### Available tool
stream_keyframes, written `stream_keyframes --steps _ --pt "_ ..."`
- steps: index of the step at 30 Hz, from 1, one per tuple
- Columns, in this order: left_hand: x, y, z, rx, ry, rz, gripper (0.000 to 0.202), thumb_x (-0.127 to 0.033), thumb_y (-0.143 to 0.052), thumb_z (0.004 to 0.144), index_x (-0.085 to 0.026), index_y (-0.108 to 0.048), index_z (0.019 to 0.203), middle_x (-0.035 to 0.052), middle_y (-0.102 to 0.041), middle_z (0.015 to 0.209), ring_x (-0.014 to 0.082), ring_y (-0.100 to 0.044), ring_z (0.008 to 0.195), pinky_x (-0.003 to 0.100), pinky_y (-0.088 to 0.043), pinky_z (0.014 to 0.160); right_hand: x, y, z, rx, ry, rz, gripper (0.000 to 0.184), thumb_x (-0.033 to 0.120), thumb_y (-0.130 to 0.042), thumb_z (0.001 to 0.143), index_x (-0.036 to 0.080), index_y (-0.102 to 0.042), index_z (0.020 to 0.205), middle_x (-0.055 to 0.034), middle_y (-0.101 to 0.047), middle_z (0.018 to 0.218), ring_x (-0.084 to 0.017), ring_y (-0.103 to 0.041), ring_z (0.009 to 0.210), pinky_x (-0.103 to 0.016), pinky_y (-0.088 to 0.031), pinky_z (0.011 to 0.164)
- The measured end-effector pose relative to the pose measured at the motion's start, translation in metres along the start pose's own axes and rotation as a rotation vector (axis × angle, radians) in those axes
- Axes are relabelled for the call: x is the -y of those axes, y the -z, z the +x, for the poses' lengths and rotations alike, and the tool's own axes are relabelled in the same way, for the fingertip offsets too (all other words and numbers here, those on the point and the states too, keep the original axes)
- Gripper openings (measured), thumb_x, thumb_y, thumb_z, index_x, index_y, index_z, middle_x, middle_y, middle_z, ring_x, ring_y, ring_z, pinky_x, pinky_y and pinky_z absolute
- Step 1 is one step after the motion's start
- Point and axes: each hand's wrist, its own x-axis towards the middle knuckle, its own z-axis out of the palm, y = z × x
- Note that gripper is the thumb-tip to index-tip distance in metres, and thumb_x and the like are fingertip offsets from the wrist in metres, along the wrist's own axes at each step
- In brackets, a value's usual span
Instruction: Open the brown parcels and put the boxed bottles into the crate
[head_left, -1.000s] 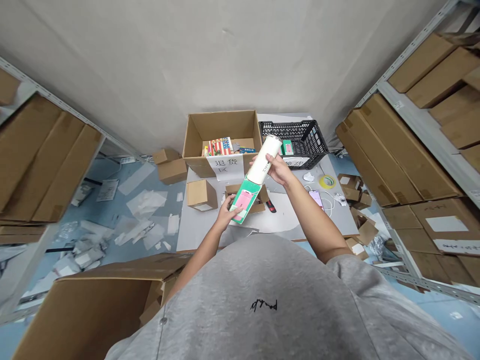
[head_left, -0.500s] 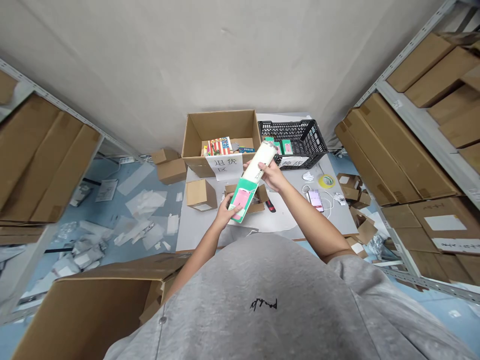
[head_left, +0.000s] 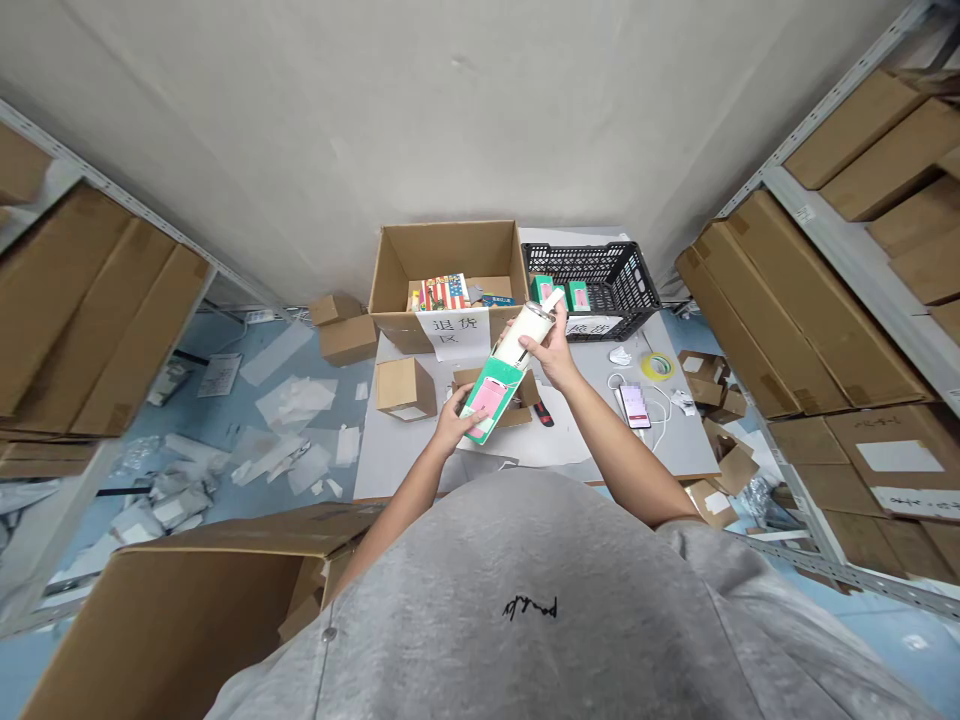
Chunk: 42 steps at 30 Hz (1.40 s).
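Observation:
My left hand [head_left: 454, 421] grips the lower end of a green box with a pink picture [head_left: 491, 398], held above the grey table [head_left: 570, 440]. A white inner tray [head_left: 523, 338] sticks out of the box's top end. My right hand [head_left: 553, 345] is closed round that white tray near its far end. Both hands hover over a small open cardboard box [head_left: 525, 395] on the table.
A big open carton [head_left: 447, 262] with a paper label stands at the table's back, a black plastic crate [head_left: 600, 270] with green boxes beside it. A small closed box [head_left: 405, 388], a phone [head_left: 636, 405], a tape roll [head_left: 655, 366] lie around. Shelves of cartons flank both sides.
My right hand has pushed the white tray further down into the green box, so less of it sticks out. The left hand has kept its hold.

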Motion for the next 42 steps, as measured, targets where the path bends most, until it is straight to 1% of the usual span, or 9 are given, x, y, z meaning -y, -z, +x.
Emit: stream_keyframes --steps 3,11,16,20,25,31,34,38,42 --pt "0.001 0.0 0.001 0.012 -0.009 0.002 0.075 -0.051 -0.093 0.062 -0.023 -0.071 0.128 0.0082 -0.075 0.123 0.0324 -0.067 0.121 0.043 -0.052 0.107 -0.001 -0.002 -0.002 0.009 -0.038 0.026 0.097 0.04 -0.095 0.069 0.039 -0.041 0.149 -0.0041 -0.074 0.126 -0.028 -0.074 0.113 -0.048 -0.064 0.095" --pt "0.006 0.0 0.001 0.023 -0.005 -0.016 0.078 -0.054 -0.091 0.064 -0.022 -0.069 0.131 0.0088 -0.074 0.124 0.0324 -0.068 0.119 0.043 -0.052 0.106 0.007 0.0 -0.003 0.02 0.02 -0.053 0.074 0.031 -0.092 0.068 0.033 -0.057 0.133 -0.0043 -0.069 0.138 -0.028 -0.059 0.138 -0.043 -0.059 0.107" --pt "0.006 -0.001 0.0 -0.019 0.015 -0.035 0.08 -0.053 -0.093 0.059 -0.023 -0.07 0.129 0.0084 -0.075 0.122 0.0321 -0.068 0.118 0.042 -0.052 0.104 0.008 0.004 -0.004 0.09 0.064 -0.12 0.079 0.03 -0.096 0.064 0.035 -0.06 0.134 -0.004 -0.072 0.133 -0.028 -0.061 0.135 -0.045 -0.056 0.11" --pt "0.01 -0.001 0.001 -0.03 -0.011 -0.041 0.079 -0.054 -0.093 0.06 -0.022 -0.07 0.129 0.009 -0.075 0.12 0.0317 -0.068 0.117 0.042 -0.053 0.103 0.0 0.005 -0.002 0.143 0.137 -0.214 0.068 0.037 -0.099 0.064 0.031 -0.07 0.125 -0.0043 -0.069 0.138 -0.028 -0.06 0.136 -0.043 -0.049 0.118" --pt "0.016 -0.001 0.004 -0.042 -0.056 -0.024 0.081 -0.055 -0.093 0.06 -0.02 -0.069 0.129 0.0094 -0.074 0.122 0.0311 -0.069 0.115 0.041 -0.054 0.101 -0.009 0.005 0.001 0.1 0.231 -0.332 0.072 0.048 -0.1 0.06 0.027 -0.074 0.124 -0.0079 -0.066 0.145 -0.031 -0.06 0.138 -0.045 -0.05 0.118" --pt "0.018 0.0 0.002 -0.061 -0.096 -0.014 0.08 -0.051 -0.093 0.062 -0.021 -0.067 0.132 0.0101 -0.074 0.123 0.0312 -0.069 0.116 0.043 -0.054 0.103 -0.006 0.002 -0.009 0.089 0.333 -0.605 0.075 0.051 -0.094 0.072 0.029 -0.069 0.139 -0.0066 -0.075 0.132 -0.03 -0.068 0.127 -0.046 -0.049 0.116" --pt "0.02 0.001 0.003 -0.063 -0.094 -0.019 0.082 -0.052 -0.093 0.061 -0.021 -0.068 0.133 0.01 -0.073 0.124 0.0314 -0.069 0.116 0.044 -0.053 0.104 -0.003 0.0 -0.014 0.115 0.382 -0.767 0.067 0.052 -0.091 0.077 0.031 -0.071 0.137 -0.0053 -0.077 0.126 -0.03 -0.07 0.122 -0.047 -0.049 0.114" --pt "0.025 0.0 0.006 -0.055 -0.096 -0.034 0.081 -0.056 -0.092 0.061 -0.021 -0.07 0.13 0.0101 -0.073 0.126 0.0322 -0.068 0.117 0.044 -0.054 0.104 -0.005 0.002 -0.012 0.119 0.493 -0.905 0.051 0.056 -0.084 0.084 0.033 -0.077 0.129 -0.0057 -0.073 0.129 -0.031 -0.063 0.125 -0.051 -0.045 0.115" --pt "0.028 -0.001 0.005 -0.047 -0.095 -0.03 0.079 -0.058 -0.09 0.063 -0.021 -0.07 0.131 0.0099 -0.073 0.124 0.0325 -0.068 0.117 0.044 -0.054 0.102 -0.008 0.006 -0.009 0.109 0.532 -0.985 0.05 0.061 -0.076 0.09 0.035 -0.076 0.133 -0.0064 -0.066 0.121 -0.03 -0.059 0.122 -0.052 -0.045 0.113"
